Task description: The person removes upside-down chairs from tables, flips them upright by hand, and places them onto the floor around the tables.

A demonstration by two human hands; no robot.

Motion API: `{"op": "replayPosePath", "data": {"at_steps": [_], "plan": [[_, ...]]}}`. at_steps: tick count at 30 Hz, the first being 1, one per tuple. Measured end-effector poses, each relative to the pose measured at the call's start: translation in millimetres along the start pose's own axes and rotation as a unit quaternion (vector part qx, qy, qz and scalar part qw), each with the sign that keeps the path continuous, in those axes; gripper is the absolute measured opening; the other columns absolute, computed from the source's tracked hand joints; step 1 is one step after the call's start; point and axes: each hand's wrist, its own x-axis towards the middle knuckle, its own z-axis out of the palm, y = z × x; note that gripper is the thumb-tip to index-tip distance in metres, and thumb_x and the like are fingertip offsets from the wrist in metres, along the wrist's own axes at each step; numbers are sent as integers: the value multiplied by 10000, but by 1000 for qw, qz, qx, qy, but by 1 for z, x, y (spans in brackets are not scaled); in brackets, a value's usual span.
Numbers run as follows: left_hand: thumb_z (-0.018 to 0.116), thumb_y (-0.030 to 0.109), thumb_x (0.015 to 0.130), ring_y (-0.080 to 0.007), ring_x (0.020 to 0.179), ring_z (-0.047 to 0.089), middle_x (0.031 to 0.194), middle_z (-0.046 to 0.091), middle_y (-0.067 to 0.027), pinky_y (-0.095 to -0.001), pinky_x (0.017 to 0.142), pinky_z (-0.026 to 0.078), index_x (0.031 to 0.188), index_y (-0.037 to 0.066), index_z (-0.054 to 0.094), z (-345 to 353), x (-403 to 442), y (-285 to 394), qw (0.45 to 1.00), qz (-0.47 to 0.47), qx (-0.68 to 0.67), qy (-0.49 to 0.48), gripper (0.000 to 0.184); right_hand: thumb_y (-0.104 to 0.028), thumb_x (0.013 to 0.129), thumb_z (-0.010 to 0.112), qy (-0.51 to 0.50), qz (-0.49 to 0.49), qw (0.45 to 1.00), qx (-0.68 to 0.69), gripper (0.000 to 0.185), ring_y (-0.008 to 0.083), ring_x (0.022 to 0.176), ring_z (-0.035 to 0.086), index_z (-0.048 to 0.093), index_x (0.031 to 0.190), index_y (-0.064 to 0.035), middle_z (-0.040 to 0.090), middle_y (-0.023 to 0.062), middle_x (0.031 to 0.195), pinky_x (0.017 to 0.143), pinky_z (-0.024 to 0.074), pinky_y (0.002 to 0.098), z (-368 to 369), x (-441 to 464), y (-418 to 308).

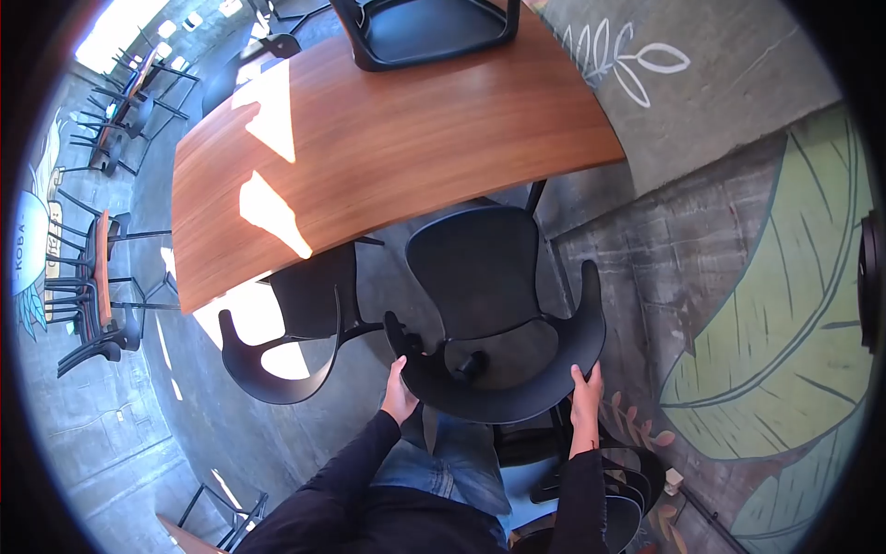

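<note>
A black chair [480, 268] with a curved backrest stands at the near edge of the brown wooden table [406, 120], its seat front close to the tabletop. My left hand [399, 395] grips the left part of that backrest, thumb on top. On the right part of the same backrest my right hand [586, 397] is closed, with its thumb over the rim. The undersides of both hands' grip are partly hidden. To the left, a second black chair [314, 291] is partly under the table. Another black chair [438, 32] rests on the tabletop.
Stacked black chairs [623, 499] are beside my legs at the lower right. A painted wall [784, 305] and a concrete ledge [683, 92] bound the right side. Farther tables [101, 268] with chairs on them line the left. Sunlight patches fall on the table and floor.
</note>
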Motion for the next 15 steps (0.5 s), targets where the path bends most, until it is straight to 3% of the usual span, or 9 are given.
{"op": "replayPosePath", "data": {"at_steps": [1, 3, 5, 6, 10, 15], "plan": [[551, 360, 976, -205, 1286, 523, 1457, 503, -53, -396, 1032, 466, 1477, 129, 408, 10, 0, 5, 998, 18, 49, 33, 570, -40, 939, 627, 4, 71, 990, 123, 489, 255, 1150, 598, 476, 1404, -16, 604, 119, 1284, 930, 504, 390, 13, -13, -12], [532, 325, 976, -216, 1293, 525, 1479, 496, -60, -392, 1038, 463, 1469, 106, 418, 29, 0, 14, 983, 55, 145, 98, 551, -37, 921, 647, -23, 179, 964, 193, 491, 269, 1148, 601, 489, 1385, -26, 599, 120, 1285, 930, 510, 402, 15, -18, 8], [552, 281, 963, -235, 1231, 563, 1434, 527, -78, -393, 1036, 463, 1475, 94, 413, 30, 7, 30, 988, 55, 123, 81, 563, 0, 885, 642, -67, 244, 934, 251, 518, 267, 1159, 595, 480, 1377, -33, 592, 120, 1287, 942, 511, 412, 20, -18, 13], [562, 258, 957, -244, 1200, 582, 1411, 542, -87, -393, 1035, 464, 1478, 88, 410, 29, 11, 34, 990, 53, 109, 75, 569, 14, 880, 625, -73, 209, 943, 249, 528, 266, 1160, 592, 470, 1383, -28, 595, 118, 1278, 953, 507, 412, 23, -19, 12], [551, 149, 866, -241, 1149, 610, 1313, 601, -162, -365, 1006, 487, 1395, 30, 455, 7, 25, 34, 940, 139, 305, 59, 551, 38, 844, 557, -45, 151, 962, 222, 531, 293, 1187, 567, 443, 1361, -12, 562, 140, 1274, 1029, 471, 441, 18, -40, 26], [527, 112, 808, -247, 1101, 641, 1279, 623, -193, -358, 979, 507, 1344, -23, 471, 20, 20, 41, 941, 161, 287, 74, 556, 30, 851, 540, -57, 129, 964, 226, 521, 254, 1156, 569, 434, 1358, -20, 545, 122, 1248, 983, 499, 409, 20, -48, 24]]}}
